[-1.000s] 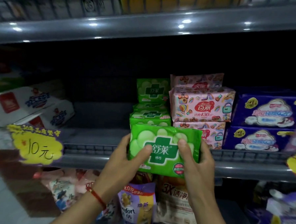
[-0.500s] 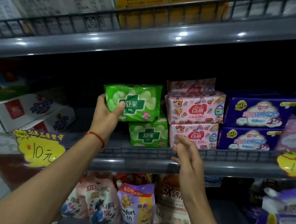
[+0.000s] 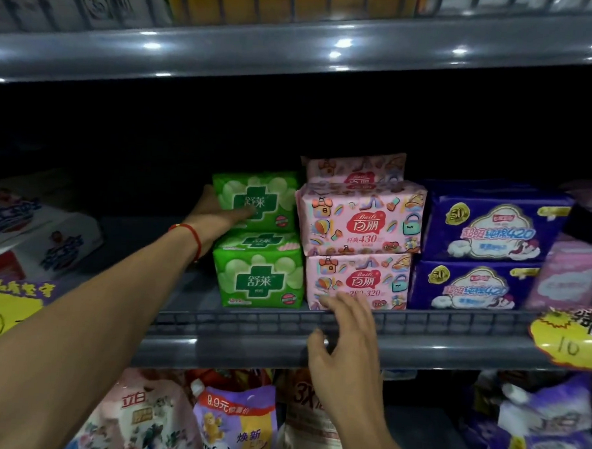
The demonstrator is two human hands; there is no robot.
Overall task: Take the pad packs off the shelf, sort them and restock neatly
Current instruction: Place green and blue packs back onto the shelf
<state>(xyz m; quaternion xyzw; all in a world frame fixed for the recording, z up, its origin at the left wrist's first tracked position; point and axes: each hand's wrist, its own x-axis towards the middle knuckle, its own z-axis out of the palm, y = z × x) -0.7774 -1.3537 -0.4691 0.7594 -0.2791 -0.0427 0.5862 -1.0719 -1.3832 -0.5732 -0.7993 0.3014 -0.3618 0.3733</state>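
A person's left hand (image 3: 216,213) grips the left end of a green pad pack (image 3: 254,200), thumb across its front, seating it upright on a second green pack (image 3: 261,277) on the shelf (image 3: 264,343). The right hand (image 3: 345,333), loosely spread and holding nothing, hovers at the shelf rail just below the lower pink pack (image 3: 356,282). The top pack's long axis runs sideways, rightward from the left hand toward the pink stack.

Grey metal shelf (image 3: 452,352) w/ wire rail, dark recess behind.
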